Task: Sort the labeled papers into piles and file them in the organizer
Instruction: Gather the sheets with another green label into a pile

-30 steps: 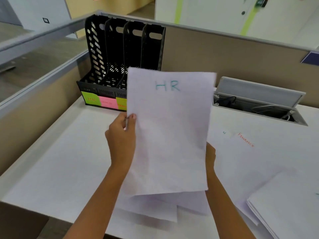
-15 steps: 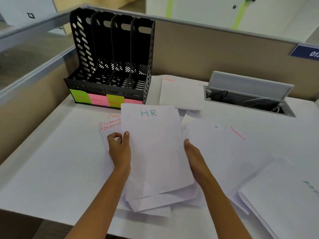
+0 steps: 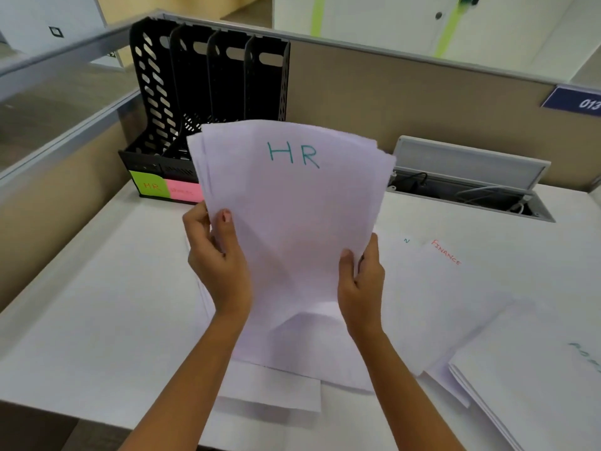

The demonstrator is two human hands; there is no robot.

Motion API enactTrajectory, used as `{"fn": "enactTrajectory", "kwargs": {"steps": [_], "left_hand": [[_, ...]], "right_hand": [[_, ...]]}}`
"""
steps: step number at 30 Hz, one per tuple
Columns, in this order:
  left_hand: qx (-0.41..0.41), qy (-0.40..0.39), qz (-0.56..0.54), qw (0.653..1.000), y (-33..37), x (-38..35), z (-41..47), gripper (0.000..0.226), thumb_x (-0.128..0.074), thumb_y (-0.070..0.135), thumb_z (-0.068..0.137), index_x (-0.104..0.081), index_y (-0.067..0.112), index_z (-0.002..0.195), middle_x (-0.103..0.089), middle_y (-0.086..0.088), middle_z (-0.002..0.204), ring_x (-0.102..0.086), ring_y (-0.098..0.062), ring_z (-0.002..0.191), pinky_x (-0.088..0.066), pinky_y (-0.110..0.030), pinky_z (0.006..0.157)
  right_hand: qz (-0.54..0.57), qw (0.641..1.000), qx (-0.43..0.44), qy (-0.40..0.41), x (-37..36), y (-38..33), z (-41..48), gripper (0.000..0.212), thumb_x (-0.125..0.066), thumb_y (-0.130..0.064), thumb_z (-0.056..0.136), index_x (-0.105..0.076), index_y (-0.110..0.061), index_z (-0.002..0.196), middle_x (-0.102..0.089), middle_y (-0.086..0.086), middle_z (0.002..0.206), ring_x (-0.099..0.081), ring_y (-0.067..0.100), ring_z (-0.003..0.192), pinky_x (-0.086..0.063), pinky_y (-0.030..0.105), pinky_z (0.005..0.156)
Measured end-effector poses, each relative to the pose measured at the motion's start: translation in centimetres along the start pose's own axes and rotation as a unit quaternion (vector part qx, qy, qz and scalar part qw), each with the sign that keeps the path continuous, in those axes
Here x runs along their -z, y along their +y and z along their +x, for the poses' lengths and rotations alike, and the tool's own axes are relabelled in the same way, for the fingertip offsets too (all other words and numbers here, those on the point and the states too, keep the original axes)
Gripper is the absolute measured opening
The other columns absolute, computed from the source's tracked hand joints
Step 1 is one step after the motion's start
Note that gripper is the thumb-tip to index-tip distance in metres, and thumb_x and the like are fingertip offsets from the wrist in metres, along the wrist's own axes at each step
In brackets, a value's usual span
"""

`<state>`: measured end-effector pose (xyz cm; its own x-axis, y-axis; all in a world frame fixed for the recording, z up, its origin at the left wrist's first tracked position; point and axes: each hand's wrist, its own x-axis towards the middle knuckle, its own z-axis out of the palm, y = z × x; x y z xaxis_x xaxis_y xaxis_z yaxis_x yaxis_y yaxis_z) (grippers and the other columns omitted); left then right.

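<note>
HR papers (image 3: 292,206), a fanned stack, stand upright above the tabletop (image 3: 91,304) in front of the black organizer (image 3: 208,92). Our left hand (image 3: 218,255) pinches their left edge and our right hand (image 3: 361,284) their right. A Finance sheet (image 3: 455,288) lies nearby.

A bundle of white sheets (image 3: 292,222), the top one marked "HR" in teal, is held upright and slightly fanned above the desk, its lower edges bent against more loose sheets (image 3: 273,388) lying flat below. To the right lie a sheet marked "FINANCE" (image 3: 455,288) in red and a neat stack (image 3: 533,379) with faint teal lettering at the desk's right edge. The black four-slot organizer (image 3: 208,92) stands upright at the back left, its slots empty as far as visible, with a green "HR" label (image 3: 151,185) and a pink label (image 3: 183,191) on its front.
</note>
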<state>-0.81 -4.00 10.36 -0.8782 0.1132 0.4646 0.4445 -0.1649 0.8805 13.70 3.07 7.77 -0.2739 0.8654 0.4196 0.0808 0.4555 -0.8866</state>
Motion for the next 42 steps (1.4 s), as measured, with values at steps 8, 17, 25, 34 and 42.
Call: {"fn": "enactTrajectory", "kwargs": {"steps": [8, 17, 25, 34, 42], "left_hand": [[-0.032, -0.092, -0.019, 0.995, -2.7, 1.1, -2.2, 0.024, -0.035, 0.033, 0.1, -0.044, 0.018, 0.116, -0.062, 0.003, 0.099, -0.058, -0.002, 0.072, -0.043, -0.006, 0.061], [0.082, -0.16, 0.098, 0.979, -5.5, 2.1, -3.0, 0.037, -0.05, 0.024, 0.096, -0.048, 0.01, 0.131, -0.054, 0.011, 0.117, -0.052, -0.003, 0.102, -0.043, -0.007, 0.08], [0.227, -0.121, 0.112, 0.96, -8.5, 7.2, 2.8, 0.017, -0.06, 0.027, 0.091, -0.064, 0.012, 0.098, -0.067, -0.007, 0.098, -0.06, -0.02, 0.084, -0.045, -0.03, 0.074], [0.384, -0.058, 0.163, 0.907, -12.1, 18.3, 5.0, 0.032, -0.063, 0.027, 0.09, -0.061, 0.011, 0.117, -0.061, -0.006, 0.111, -0.056, -0.028, 0.096, -0.042, -0.037, 0.087], [0.354, -0.049, 0.411, 0.839, -12.0, 21.0, 4.9, 0.04, -0.054, 0.032, 0.094, -0.059, 0.001, 0.119, -0.061, -0.025, 0.117, -0.055, -0.047, 0.104, -0.043, -0.051, 0.088]], "right_hand": [[0.041, 0.995, -0.088, 0.025, -1.0, 2.3, -2.6, 0.046, -0.056, -0.021, 0.091, -0.045, -0.058, 0.117, -0.06, -0.037, 0.108, -0.06, -0.01, 0.1, -0.049, 0.005, 0.077], [0.056, 0.977, -0.206, -0.001, -1.7, 4.2, -2.3, 0.034, -0.053, -0.016, 0.095, -0.054, -0.016, 0.129, -0.065, -0.007, 0.111, -0.064, 0.009, 0.099, -0.053, 0.008, 0.077], [-0.008, 0.967, -0.236, -0.092, -4.3, 3.7, -0.9, 0.029, -0.036, -0.031, 0.102, -0.063, -0.022, 0.1, -0.065, -0.013, 0.089, -0.06, 0.001, 0.08, -0.047, 0.004, 0.065], [-0.22, 0.958, -0.184, 0.01, -5.6, 4.4, -1.5, 0.017, -0.05, -0.016, 0.094, -0.066, -0.016, 0.1, -0.069, 0.003, 0.093, -0.061, 0.023, 0.088, -0.048, 0.03, 0.075], [-0.406, 0.886, -0.199, -0.108, -6.3, 4.5, -0.1, 0.037, -0.057, -0.027, 0.09, -0.054, -0.013, 0.124, -0.058, 0.011, 0.122, -0.052, 0.031, 0.11, -0.043, 0.037, 0.09]]}}
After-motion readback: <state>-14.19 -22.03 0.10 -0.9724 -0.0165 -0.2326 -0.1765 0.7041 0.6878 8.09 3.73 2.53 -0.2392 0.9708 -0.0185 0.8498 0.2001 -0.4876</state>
